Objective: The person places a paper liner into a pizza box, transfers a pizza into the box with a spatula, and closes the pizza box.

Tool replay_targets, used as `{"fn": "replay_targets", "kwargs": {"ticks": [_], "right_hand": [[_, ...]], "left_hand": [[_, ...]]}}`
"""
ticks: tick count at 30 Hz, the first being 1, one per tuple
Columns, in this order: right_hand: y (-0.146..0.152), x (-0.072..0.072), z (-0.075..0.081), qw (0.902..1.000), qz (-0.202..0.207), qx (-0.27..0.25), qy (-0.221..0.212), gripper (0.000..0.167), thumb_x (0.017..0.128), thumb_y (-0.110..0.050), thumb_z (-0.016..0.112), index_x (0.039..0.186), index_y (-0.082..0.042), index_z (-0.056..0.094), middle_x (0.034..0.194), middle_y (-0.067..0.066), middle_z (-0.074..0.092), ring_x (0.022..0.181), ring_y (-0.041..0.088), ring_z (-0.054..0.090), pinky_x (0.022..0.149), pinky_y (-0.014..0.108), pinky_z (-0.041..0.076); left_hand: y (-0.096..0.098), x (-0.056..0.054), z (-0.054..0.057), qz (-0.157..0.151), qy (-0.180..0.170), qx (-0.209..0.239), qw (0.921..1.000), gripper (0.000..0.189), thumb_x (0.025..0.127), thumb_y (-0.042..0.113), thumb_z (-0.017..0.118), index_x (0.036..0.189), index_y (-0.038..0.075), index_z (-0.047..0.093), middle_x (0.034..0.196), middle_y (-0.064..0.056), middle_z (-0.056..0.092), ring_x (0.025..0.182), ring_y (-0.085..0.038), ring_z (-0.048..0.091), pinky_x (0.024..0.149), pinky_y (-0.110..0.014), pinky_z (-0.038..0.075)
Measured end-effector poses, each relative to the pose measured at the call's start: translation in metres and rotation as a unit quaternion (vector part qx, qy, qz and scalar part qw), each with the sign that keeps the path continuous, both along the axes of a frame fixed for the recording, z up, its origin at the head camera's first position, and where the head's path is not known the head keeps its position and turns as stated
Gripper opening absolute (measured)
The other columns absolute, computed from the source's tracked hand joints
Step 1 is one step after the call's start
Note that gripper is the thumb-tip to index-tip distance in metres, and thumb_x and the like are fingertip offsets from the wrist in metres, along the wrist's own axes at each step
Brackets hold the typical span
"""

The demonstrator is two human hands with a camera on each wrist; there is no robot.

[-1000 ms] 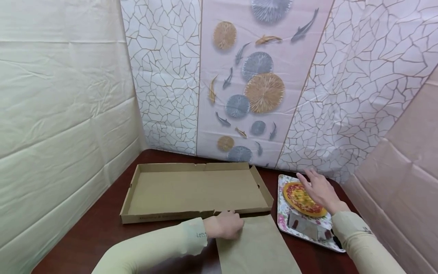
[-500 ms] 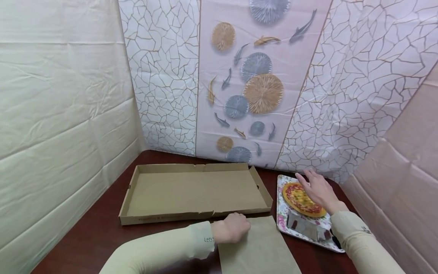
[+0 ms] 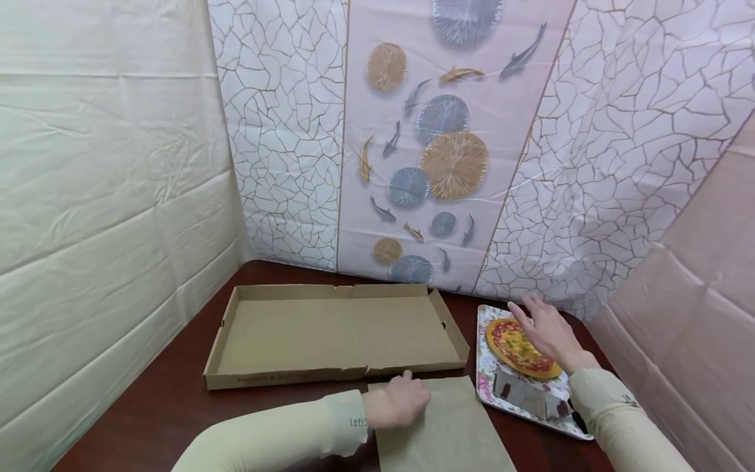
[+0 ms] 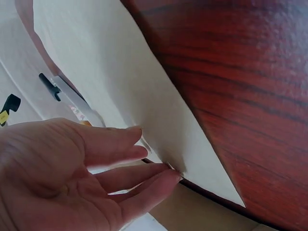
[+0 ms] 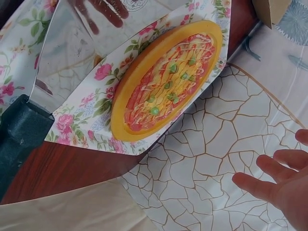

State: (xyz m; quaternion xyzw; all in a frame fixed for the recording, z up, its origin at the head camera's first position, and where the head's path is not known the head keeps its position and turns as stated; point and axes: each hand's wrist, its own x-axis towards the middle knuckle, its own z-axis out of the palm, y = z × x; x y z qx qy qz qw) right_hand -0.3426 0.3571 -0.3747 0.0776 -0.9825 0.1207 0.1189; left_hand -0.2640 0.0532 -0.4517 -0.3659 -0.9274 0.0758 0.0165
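Observation:
My left hand (image 3: 398, 401) is at the far left corner of a sheet of brown paper (image 3: 448, 426) lying on the table. The left wrist view shows its fingertips touching the paper (image 4: 110, 72), with the thumb apart from the lower fingers. My right hand (image 3: 550, 333) is raised over a floral tray (image 3: 487, 387), fingers spread and nothing held. On that tray lies a round pizza (image 3: 513, 344) with a yellow crust and green bits. Beside it rests a spatula (image 3: 525, 394) with a broad shiny metal blade and a dark handle (image 5: 24, 139).
A large shallow cardboard box (image 3: 277, 378), open at the top, stands behind the paper on the dark red-brown table (image 3: 135, 406). Patterned cloth (image 3: 289, 144) hangs behind, and plain cream cloth (image 3: 112, 196) closes off the left side.
My left hand has slid slightly right along the paper, and its index finger now points up more. My right hand stays over the tray.

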Motion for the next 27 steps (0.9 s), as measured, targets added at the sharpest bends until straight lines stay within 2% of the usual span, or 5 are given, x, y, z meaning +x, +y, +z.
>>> {"fn": "replay_targets", "kwargs": {"ticks": [5, 8, 14, 22, 27], "right_hand": [[-0.001, 0.001, -0.001, 1.0, 0.0, -0.001, 0.0, 0.076, 0.102, -0.053, 0.027, 0.144, 0.009, 0.033, 0.149, 0.041, 0.021, 0.132, 0.06, 0.024, 0.104, 0.07, 0.023], [-0.003, 0.0, -0.001, 1.0, -0.002, -0.002, -0.003, 0.077, 0.102, -0.055, 0.026, 0.144, 0.009, 0.034, 0.149, 0.041, 0.02, 0.132, 0.06, 0.024, 0.104, 0.071, 0.023], [-0.005, -0.002, -0.001, 0.9999, -0.004, -0.001, -0.01, 0.079, 0.101, -0.057, 0.023, 0.143, 0.008, 0.037, 0.149, 0.04, 0.021, 0.133, 0.06, 0.023, 0.104, 0.07, 0.022], [-0.004, 0.0, 0.001, 1.0, -0.002, -0.002, -0.002, 0.076, 0.102, -0.055, 0.025, 0.139, 0.009, 0.042, 0.148, 0.041, 0.024, 0.131, 0.059, 0.026, 0.103, 0.07, 0.024], [-0.004, -0.001, 0.001, 1.0, 0.003, -0.006, -0.001, 0.075, 0.102, -0.054, 0.026, 0.141, 0.009, 0.04, 0.148, 0.04, 0.024, 0.131, 0.06, 0.026, 0.103, 0.07, 0.025]], "left_hand": [[-0.001, -0.001, -0.001, -0.016, -0.007, 0.015, 0.9997, 0.015, 0.085, 0.009, 0.066, 0.074, 0.018, 0.061, 0.078, 0.004, 0.061, 0.063, -0.009, 0.047, 0.052, -0.023, 0.039], [-0.001, -0.003, -0.003, -0.018, 0.007, 0.021, 0.9996, 0.017, 0.084, 0.009, 0.066, 0.071, 0.018, 0.059, 0.074, 0.004, 0.06, 0.057, -0.007, 0.047, 0.047, -0.023, 0.04], [-0.001, -0.005, -0.005, -0.016, 0.036, -0.001, 0.9992, 0.012, 0.082, 0.014, 0.07, 0.078, 0.022, 0.062, 0.088, 0.005, 0.064, 0.072, -0.012, 0.057, 0.058, -0.032, 0.051], [0.0, -0.006, 0.003, -0.011, 0.002, -0.03, 0.9995, 0.023, 0.083, 0.012, 0.07, 0.099, 0.028, 0.064, 0.111, 0.001, 0.053, 0.088, -0.017, 0.053, 0.058, -0.029, 0.05], [0.0, -0.007, 0.005, 0.001, 0.001, -0.035, 0.9994, 0.02, 0.086, 0.016, 0.069, 0.099, 0.03, 0.063, 0.116, 0.001, 0.048, 0.099, -0.017, 0.051, 0.06, -0.027, 0.049]]}}
